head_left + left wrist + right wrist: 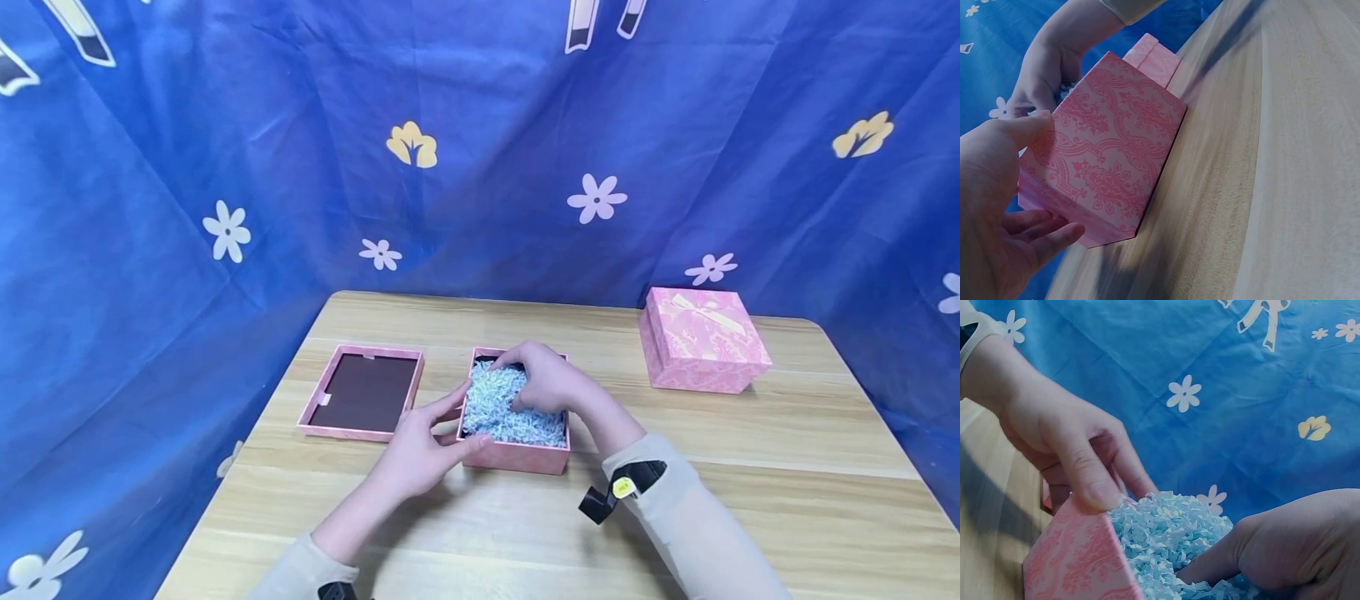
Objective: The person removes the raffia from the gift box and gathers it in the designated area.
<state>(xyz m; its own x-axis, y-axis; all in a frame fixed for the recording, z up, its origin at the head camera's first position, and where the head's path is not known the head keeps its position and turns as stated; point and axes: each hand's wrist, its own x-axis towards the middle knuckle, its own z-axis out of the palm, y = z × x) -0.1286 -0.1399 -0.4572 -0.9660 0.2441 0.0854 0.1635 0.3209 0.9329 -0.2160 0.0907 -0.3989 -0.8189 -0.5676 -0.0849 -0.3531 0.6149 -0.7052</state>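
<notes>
A pink patterned gift box (517, 457) stands lidless on the table, filled with light blue shredded paper (491, 402). At its front left corner my left hand (420, 450) holds the box, thumb on the front rim and fingers along the left side. My right hand (551, 379) reaches in from the right, thumb and fingers spread around a mound of the paper. In the right wrist view the right thumb (1213, 559) sinks into the shreds (1163, 528); the other fingertips are hidden. The left wrist view shows the box's front wall (1113, 137) beside the left thumb (1032, 128).
Left of the box lies its pink-rimmed lid (367, 392), dark inside facing up. A closed pink box (705, 342) with a pale bow stands at the back right of the wooden table (750, 467). Behind hangs a blue flowered cloth (487, 167).
</notes>
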